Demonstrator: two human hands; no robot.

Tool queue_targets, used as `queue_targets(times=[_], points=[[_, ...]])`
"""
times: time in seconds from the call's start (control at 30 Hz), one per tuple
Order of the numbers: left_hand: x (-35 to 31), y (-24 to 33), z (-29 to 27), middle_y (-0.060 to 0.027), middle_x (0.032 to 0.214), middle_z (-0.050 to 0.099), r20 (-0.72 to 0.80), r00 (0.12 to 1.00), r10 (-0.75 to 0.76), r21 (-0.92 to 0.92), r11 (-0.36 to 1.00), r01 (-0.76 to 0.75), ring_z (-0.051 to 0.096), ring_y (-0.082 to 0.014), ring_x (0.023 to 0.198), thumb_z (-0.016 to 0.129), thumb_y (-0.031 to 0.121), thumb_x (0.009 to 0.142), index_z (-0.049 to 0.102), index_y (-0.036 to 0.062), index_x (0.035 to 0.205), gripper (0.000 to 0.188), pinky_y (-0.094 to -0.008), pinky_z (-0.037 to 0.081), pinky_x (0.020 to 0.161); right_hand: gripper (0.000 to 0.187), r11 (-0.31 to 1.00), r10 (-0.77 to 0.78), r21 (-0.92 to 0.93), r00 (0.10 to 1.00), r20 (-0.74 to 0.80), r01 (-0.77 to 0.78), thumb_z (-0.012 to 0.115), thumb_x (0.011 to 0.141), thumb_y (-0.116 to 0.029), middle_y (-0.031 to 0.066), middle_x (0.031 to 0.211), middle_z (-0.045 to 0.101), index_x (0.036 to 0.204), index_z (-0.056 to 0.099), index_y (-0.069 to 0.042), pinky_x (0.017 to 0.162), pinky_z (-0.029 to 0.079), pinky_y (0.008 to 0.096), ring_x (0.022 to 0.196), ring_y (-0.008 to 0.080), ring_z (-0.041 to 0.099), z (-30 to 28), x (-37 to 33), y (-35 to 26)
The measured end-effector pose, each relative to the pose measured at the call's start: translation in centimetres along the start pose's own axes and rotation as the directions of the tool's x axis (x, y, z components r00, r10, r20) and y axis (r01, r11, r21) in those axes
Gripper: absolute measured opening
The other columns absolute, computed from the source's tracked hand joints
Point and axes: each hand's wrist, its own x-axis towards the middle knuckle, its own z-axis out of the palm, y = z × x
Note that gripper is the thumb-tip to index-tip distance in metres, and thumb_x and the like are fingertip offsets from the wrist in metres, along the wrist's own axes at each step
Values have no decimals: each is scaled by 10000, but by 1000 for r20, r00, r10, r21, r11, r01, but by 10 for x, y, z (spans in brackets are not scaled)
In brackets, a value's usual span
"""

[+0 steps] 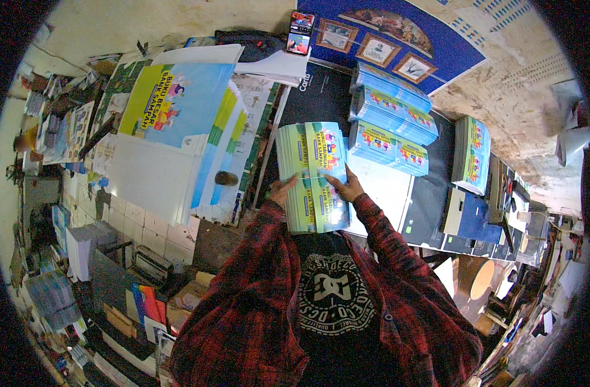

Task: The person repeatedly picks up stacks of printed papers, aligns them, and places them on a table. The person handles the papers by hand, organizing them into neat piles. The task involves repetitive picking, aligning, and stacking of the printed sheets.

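Observation:
A stack of printed booklets point(312, 151), with green, yellow and blue covers, lies at the front of the dark table before my chest. Its covers show the same design twice, one above the other. My left hand point(283, 191) grips the stack's left edge near the middle. On the opposite edge my right hand point(348, 186) is closed, its thumb or a finger lying over the top cover. The fingers beneath are partly hidden. Just right of the stack is a white board point(382, 190) on the table.
Several matching booklet piles point(392, 119) stand beyond my right hand, with another pile point(472, 151) farther right. Large printed cover sheets point(179, 103) lie on the left table. A phone point(300, 32) leans at the back, near a blue wall poster point(398, 19).

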Motion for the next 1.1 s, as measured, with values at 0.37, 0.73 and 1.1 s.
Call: queue_targets(times=[0.37,0.73,1.1], points=[[-67,66,9,-86,1101,626,-126,991,-32,-75,997,23,611,-210,958,706,273,801,582,34,1179,464,-357,499,825,633,575,-161,-817,972,-173,-50,627,830,-306,156,1429,325,1379,367,-130,994,271,549,1318,339,271,5,-13,38],[-2,-2,34,-101,1077,632,-59,995,80,-7,997,-81,647,-235,895,696,261,811,538,72,1214,472,-370,551,751,1025,943,152,-284,984,-93,-172,674,697,-615,286,1372,311,1430,230,-53,960,435,404,1110,334,548,10,5,19],[-27,20,52,-81,951,659,-134,978,162,172,975,-138,633,-170,833,721,383,777,621,8,1083,494,-321,508,742,999,965,100,-230,987,-127,-128,706,691,-583,284,1200,500,1377,309,25,896,473,404,1058,333,573,12,-1,0]])
